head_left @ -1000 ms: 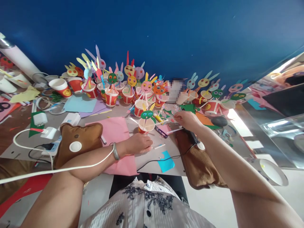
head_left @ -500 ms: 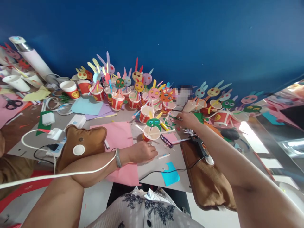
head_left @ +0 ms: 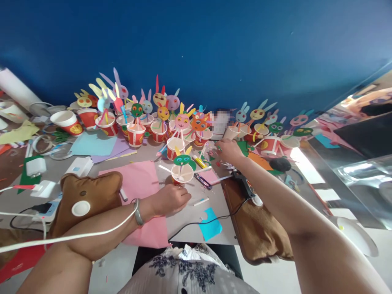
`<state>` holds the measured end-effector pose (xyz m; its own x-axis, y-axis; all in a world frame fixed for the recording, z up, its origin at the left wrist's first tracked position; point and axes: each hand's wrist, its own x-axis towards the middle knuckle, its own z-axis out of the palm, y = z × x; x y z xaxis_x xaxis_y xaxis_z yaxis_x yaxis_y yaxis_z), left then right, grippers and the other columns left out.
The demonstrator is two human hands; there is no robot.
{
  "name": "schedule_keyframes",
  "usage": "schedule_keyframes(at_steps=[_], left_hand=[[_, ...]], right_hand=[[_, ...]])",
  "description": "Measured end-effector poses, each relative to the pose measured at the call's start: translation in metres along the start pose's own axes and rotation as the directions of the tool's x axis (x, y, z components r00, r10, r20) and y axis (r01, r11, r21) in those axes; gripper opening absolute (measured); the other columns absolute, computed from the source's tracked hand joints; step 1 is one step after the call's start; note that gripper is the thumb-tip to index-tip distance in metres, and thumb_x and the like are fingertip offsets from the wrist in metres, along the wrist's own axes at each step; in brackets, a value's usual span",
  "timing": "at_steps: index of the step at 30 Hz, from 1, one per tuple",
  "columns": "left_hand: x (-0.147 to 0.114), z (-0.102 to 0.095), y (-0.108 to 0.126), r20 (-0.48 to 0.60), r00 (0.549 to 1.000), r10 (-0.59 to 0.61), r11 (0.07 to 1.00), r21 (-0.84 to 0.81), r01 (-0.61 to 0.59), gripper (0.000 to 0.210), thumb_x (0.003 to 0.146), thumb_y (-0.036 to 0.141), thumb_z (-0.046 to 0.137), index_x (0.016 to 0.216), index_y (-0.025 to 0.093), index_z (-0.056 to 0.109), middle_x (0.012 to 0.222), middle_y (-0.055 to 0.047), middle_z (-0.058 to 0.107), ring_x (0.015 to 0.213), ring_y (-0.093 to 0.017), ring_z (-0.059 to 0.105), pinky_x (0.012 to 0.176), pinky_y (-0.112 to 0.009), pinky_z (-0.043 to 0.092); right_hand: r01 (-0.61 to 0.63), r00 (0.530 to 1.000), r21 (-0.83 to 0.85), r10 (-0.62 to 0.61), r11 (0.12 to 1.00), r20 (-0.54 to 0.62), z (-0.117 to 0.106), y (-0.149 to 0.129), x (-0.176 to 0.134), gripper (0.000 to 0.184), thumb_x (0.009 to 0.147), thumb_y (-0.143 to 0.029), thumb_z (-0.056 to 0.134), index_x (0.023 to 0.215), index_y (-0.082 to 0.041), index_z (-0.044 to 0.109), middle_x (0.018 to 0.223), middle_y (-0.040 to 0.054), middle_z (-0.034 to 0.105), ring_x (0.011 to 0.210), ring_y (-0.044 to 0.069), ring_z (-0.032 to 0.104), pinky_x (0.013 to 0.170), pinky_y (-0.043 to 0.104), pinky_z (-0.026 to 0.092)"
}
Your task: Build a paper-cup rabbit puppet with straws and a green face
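Note:
My left hand [head_left: 175, 200] rests on the table with its fingers curled shut, just below a paper cup [head_left: 181, 176] with a green paper face [head_left: 183, 160] and yellow ears. What those fingers hold, if anything, is hidden. Stretched further away, my right hand [head_left: 229, 151] has its fingers bent down among paper scraps near the back of the table; I cannot make out anything between them. Close to the cup lie a yellow glue stick [head_left: 199, 162], dark thread snips [head_left: 203, 181] and a thin white stick [head_left: 201, 201]. A black glue gun [head_left: 243, 185] lies below my right forearm.
Several red cups with paper rabbit faces [head_left: 136, 134] line the blue wall [head_left: 196, 49]. Pink paper [head_left: 147, 228] and a brown cushion [head_left: 87, 194] lie left, another brown cushion [head_left: 260, 232] right. A white cable [head_left: 92, 235] crosses my left arm; a black cord passes over blue paper [head_left: 210, 225].
The view has turned to the right, so the table's contents appear further left. Both hands stay at nearly the same places on the table, the left still curled below the green-faced cup.

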<state>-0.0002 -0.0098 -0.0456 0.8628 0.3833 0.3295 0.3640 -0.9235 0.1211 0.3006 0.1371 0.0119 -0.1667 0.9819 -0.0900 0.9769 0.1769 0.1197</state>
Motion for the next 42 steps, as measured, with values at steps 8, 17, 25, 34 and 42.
schedule_keyframes(at_steps=[8,17,25,34,42], left_hand=[[0.001,0.004,-0.002,-0.067,0.998,0.012,1.0,-0.009,-0.013,0.016,0.098,0.02,0.048,0.084,0.018,0.055,0.076,-0.003,0.063,0.068,-0.017,0.06,0.064,-0.033,0.045],[-0.001,-0.019,0.006,-0.413,0.909,0.056,0.998,0.016,-0.054,0.009,0.095,0.023,0.058,0.099,0.018,0.064,0.083,-0.004,0.069,0.073,-0.014,0.064,0.066,-0.028,0.049],[0.001,-0.02,-0.002,-0.491,0.84,-0.232,0.939,0.111,0.324,0.011,0.094,0.025,0.06,0.103,0.019,0.063,0.104,-0.005,0.074,0.072,-0.013,0.068,0.063,-0.028,0.046],[0.003,-0.029,-0.007,-0.448,0.868,-0.215,0.935,0.162,0.316,0.019,0.097,0.023,0.053,0.08,0.019,0.06,0.072,0.001,0.067,0.058,-0.012,0.061,0.055,-0.03,0.038],[0.001,-0.036,-0.021,-0.558,0.786,-0.268,0.871,0.209,0.445,0.012,0.089,0.015,0.058,0.08,0.02,0.061,0.07,0.0,0.066,0.058,-0.013,0.057,0.056,-0.029,0.035]], right_hand=[[0.006,0.998,0.232,-0.019,0.973,0.054,-0.01,-0.007,-0.007,0.028,0.086,-0.024,0.059,0.108,-0.018,0.076,0.099,0.0085,0.079,0.088,0.021,0.071,0.072,0.027,0.049],[0.171,0.982,0.401,-0.189,0.9,0.005,-0.011,-0.011,-0.05,0.019,0.081,-0.03,0.063,0.094,-0.019,0.074,0.083,0.0048,0.076,0.074,0.018,0.067,0.067,0.026,0.048],[0.086,0.996,0.357,-0.086,0.93,-0.016,-0.02,0.01,-0.064,0.021,0.084,-0.031,0.06,0.092,-0.018,0.073,0.082,0.0065,0.076,0.072,0.018,0.067,0.064,0.026,0.045],[0.192,0.961,0.192,-0.224,0.963,0.162,-0.032,-0.042,-0.075,0.023,0.087,-0.017,0.058,0.102,-0.018,0.076,0.098,0.0077,0.078,0.086,0.018,0.07,0.074,0.024,0.046],[0.177,0.959,0.088,-0.192,0.98,0.207,-0.016,-0.112,-0.067,0.04,0.097,-0.05,0.051,0.108,-0.02,0.075,0.106,0.0138,0.077,0.102,0.028,0.071,0.081,0.032,0.048]])
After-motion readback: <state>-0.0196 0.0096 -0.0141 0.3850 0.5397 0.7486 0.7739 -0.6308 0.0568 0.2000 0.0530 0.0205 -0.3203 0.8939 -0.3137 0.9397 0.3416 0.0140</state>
